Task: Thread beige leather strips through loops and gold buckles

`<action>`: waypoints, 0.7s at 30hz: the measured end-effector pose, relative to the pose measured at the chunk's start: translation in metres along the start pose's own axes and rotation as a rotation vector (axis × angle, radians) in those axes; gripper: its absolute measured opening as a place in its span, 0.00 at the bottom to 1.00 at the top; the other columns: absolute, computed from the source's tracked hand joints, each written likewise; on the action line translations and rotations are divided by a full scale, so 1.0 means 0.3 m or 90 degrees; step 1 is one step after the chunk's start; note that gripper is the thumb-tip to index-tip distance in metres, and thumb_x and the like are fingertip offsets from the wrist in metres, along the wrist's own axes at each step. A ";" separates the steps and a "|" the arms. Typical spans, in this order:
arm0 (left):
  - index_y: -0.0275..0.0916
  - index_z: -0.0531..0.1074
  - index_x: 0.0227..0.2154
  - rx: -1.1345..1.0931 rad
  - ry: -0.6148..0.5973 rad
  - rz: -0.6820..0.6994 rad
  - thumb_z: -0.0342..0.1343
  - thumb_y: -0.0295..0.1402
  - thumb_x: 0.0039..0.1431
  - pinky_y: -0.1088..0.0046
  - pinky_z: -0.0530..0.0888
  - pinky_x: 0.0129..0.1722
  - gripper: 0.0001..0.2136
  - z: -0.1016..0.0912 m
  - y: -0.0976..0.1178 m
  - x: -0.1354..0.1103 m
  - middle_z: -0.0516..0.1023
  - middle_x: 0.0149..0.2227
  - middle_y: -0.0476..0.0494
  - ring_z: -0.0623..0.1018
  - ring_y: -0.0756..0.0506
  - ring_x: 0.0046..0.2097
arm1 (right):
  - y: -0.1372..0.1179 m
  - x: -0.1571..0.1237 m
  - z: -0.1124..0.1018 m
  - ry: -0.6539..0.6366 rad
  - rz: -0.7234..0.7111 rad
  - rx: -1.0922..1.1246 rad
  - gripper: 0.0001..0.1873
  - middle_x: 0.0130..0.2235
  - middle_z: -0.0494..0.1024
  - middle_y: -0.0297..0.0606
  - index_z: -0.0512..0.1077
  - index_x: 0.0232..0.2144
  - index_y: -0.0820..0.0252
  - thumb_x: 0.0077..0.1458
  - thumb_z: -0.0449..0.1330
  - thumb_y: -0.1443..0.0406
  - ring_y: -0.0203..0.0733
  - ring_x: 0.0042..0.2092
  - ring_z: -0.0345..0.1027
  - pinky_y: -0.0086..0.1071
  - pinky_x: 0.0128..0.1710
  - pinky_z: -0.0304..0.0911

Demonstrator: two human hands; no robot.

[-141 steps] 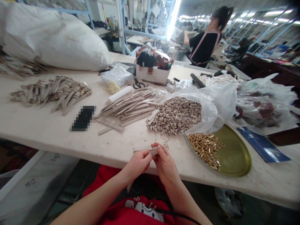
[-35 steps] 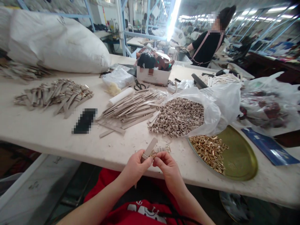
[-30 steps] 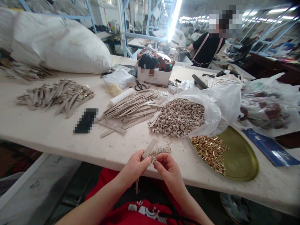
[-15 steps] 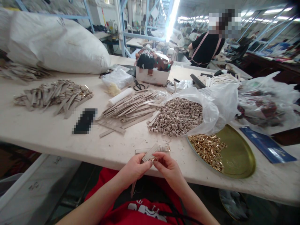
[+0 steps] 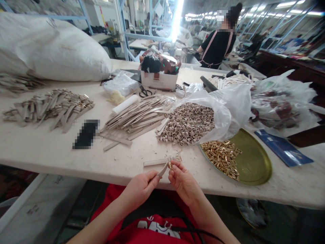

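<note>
Just over the table's near edge, my left hand (image 5: 146,183) is closed on a beige leather strap (image 5: 164,170), seen nearly edge-on and pointing up and away. My right hand (image 5: 183,178) pinches a small gold buckle (image 5: 170,165) at the strap's far end; whether the strap passes through it I cannot tell. Behind both hands a second beige strap (image 5: 154,163) lies flat, with a gold buckle (image 5: 179,158) at its right end. To the right, gold buckles (image 5: 220,157) lie heaped in an oval metal tray (image 5: 262,169).
Beige loops (image 5: 190,123) spill from a clear plastic bag (image 5: 233,108). Left of them lie loose strips (image 5: 137,117), a pixelated dark object (image 5: 86,134) and piled buckled straps (image 5: 53,108). Scissors (image 5: 145,91) lie before a white box (image 5: 158,81). A person (image 5: 215,47) stands beyond the table.
The held strap has turned from lying slanted and broad to nearly edge-on. My right hand has risen slightly with the buckle. The whole view has shifted a little.
</note>
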State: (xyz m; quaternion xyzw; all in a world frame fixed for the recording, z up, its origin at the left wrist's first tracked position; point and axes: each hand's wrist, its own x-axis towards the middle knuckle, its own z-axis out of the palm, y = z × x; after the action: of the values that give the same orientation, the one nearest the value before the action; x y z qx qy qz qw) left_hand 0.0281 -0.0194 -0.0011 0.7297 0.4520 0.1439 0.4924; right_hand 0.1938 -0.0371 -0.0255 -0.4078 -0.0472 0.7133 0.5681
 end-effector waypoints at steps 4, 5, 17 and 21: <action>0.38 0.68 0.30 0.109 -0.029 0.016 0.39 0.37 0.60 0.78 0.63 0.30 0.14 -0.023 -0.006 -0.002 0.70 0.26 0.50 0.69 0.50 0.29 | -0.002 0.000 -0.004 0.021 0.015 0.030 0.15 0.26 0.74 0.29 0.72 0.29 0.60 0.35 0.69 0.69 0.26 0.24 0.67 0.19 0.26 0.67; 0.38 0.69 0.30 0.121 -0.033 0.018 0.39 0.37 0.60 0.78 0.63 0.30 0.14 -0.027 -0.009 -0.002 0.71 0.27 0.50 0.69 0.49 0.30 | -0.004 0.000 -0.004 0.024 0.016 0.034 0.15 0.26 0.74 0.29 0.72 0.29 0.60 0.35 0.69 0.69 0.26 0.23 0.67 0.19 0.25 0.67; 0.38 0.68 0.35 -0.121 0.005 0.008 0.43 0.38 0.59 0.77 0.65 0.34 0.11 0.002 0.016 0.024 0.72 0.31 0.49 0.70 0.49 0.33 | 0.076 -0.024 0.025 -0.069 -0.052 -0.099 0.09 0.27 0.72 0.29 0.71 0.29 0.59 0.42 0.65 0.65 0.28 0.25 0.63 0.22 0.27 0.63; 0.37 0.64 0.32 -0.272 -0.036 -0.058 0.46 0.40 0.57 0.81 0.59 0.20 0.10 0.016 0.013 0.024 0.61 0.19 0.57 0.61 0.55 0.20 | 0.080 -0.037 0.029 -0.048 -0.142 -0.220 0.09 0.25 0.72 0.29 0.69 0.28 0.59 0.44 0.64 0.63 0.30 0.26 0.62 0.24 0.27 0.61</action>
State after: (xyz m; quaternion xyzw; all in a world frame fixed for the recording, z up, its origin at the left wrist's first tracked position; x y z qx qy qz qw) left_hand 0.0373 -0.0170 -0.0018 0.5914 0.4300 0.1934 0.6542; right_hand 0.1700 -0.0513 -0.0265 -0.4644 -0.2345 0.6421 0.5630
